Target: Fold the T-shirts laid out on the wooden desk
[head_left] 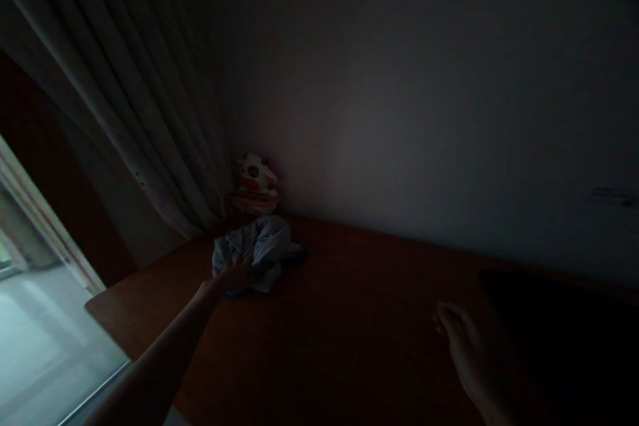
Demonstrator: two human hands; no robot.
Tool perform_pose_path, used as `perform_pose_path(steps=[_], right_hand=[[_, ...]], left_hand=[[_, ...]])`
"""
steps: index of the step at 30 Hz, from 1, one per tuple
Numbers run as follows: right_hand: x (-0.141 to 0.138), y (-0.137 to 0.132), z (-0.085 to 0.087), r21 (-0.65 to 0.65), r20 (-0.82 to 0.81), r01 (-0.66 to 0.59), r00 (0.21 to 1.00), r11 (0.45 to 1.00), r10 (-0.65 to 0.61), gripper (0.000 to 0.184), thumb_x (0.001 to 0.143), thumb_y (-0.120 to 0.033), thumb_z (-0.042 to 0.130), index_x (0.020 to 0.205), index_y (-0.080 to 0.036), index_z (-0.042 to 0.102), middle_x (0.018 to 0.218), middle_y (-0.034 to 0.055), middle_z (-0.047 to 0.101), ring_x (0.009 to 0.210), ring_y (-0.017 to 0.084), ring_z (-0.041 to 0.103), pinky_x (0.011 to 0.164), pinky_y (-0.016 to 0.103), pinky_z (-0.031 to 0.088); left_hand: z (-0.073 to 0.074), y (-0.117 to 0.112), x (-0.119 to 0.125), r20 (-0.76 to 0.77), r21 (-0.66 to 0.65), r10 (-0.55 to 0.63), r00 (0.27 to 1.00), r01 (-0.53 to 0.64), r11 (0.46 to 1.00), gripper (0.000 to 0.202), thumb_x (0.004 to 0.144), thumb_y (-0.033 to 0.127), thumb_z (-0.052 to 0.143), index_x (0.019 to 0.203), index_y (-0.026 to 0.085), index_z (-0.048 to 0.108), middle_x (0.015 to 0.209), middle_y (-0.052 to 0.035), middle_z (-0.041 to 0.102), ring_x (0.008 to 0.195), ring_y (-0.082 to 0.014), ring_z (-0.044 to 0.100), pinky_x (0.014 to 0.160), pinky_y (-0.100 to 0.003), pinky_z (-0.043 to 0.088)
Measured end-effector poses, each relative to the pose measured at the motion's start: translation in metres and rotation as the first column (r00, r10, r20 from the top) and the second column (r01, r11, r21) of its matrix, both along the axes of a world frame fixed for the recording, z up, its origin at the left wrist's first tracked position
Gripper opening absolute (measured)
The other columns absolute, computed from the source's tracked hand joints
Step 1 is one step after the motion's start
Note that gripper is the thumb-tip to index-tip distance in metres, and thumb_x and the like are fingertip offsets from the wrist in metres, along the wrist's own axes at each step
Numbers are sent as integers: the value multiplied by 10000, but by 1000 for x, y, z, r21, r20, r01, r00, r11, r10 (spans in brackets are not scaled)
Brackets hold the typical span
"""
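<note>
Clock face centred on the head view, 12 at top. Light poor throughout.

Cloth (270, 237): between 7 and 8 o'clock, bunched on the table (344, 319), pale grey-blue, a darker blue edge showing beneath. Left hand (233, 274) reaches in from 7 and lies on the cloth's near, left side. Its fingers look somewhat spread over the folds; the tips are lost in shadow, so cannot tell whether they pinch fabric or only press on it.

Right hand (462, 336): 4 o'clock, well apart from the cloth. Fingers half curled, thumb alongside; cannot tell whether the tips meet. No object visible in it.

Step in hand (judgement): handling the cloth, left hand alone. Shifting or lifting it from here would call for a sure hold on the folds, as a light press might drag only the top layer. Using both hands would mean bringing the right across towards 8.

Surface: reddish-brown, probably wood, with a rounded corner at 8. A black patch (564, 333) covers part of it at 4; nature unclear.

Room: plain grey wall (379, 126) from 12 round to 3, with a faint fitting (616, 197) at 3, too dark to identify. White-and-red toy (253, 173) at 9, behind the cloth, on a reddish base. Pleated curtain (124, 80) at 10. Bright pale floor (44, 346) at 8, beyond the table edge.
</note>
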State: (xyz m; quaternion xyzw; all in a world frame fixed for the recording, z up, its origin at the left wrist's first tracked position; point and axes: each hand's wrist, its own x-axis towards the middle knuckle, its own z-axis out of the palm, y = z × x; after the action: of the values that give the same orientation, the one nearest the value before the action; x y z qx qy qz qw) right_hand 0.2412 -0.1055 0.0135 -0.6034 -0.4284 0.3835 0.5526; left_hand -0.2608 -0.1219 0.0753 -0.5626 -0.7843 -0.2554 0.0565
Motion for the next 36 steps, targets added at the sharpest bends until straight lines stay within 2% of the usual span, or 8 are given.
perform_pose_path(steps=[4,7,11,15,18,25,31,36], right_hand=[[0,2,-2,20,-41,-1,999,1000,1,599,564,-751,676,860,-233,617,736,58,698,734,255,660,717,388,532],[1,5,-9,38,-49,-18,999,999,20,592,605,-759,676,872,-233,616,724,51,694,695,238,643,692,376,525],[2,7,-16,86,-68,-29,997,996,34,584,655,-767,670,895,-237,615,740,40,683,694,229,638,694,366,518],[2,7,-18,105,-83,-24,996,994,33,567,702,-772,646,910,-246,606,744,33,671,701,226,635,698,356,513],[1,7,-20,135,-72,-56,995,989,66,570,736,-781,622,923,-243,600,743,28,662,700,215,630,696,341,505],[0,10,-19,81,203,-191,964,978,171,501,841,-723,515,917,-238,614,791,40,686,736,202,664,696,322,520],[86,-5,29,75,440,-126,895,989,80,207,854,-381,594,975,-232,669,993,78,733,923,227,686,889,373,514],[186,-37,39,84,943,291,287,953,-170,507,930,-374,492,1325,-69,585,1362,264,594,1308,362,535,1088,499,392]], left_hand=[[-30,1,32,-64,-26,54,996,-56,998,638,800,385,680,1384,159,557,1510,-276,461,1394,-554,381,1022,-799,296],[-36,14,86,-100,43,-167,981,172,984,567,883,317,568,1431,180,517,1555,-210,425,1423,-441,391,1108,-676,329],[-51,23,184,38,33,-638,769,637,770,372,894,265,540,1243,216,660,1354,-147,613,1223,-303,585,1071,-502,474],[-65,15,247,80,80,-770,633,766,638,323,921,255,509,1203,243,665,1239,-117,668,1118,-270,623,1008,-463,515],[-65,9,251,126,83,-797,591,794,602,244,936,283,499,1093,233,679,1077,-111,696,985,-246,650,907,-412,546],[-51,10,236,385,154,-672,633,674,723,258,917,428,508,1002,213,623,893,-71,710,785,-207,685,711,-318,570],[-45,9,237,487,175,-613,622,618,766,381,841,506,560,1074,209,606,918,-74,752,799,-229,720,701,-326,592],[-47,11,239,497,121,-618,609,657,745,375,845,515,558,1065,219,627,941,-79,759,800,-236,727,689,-326,592]])
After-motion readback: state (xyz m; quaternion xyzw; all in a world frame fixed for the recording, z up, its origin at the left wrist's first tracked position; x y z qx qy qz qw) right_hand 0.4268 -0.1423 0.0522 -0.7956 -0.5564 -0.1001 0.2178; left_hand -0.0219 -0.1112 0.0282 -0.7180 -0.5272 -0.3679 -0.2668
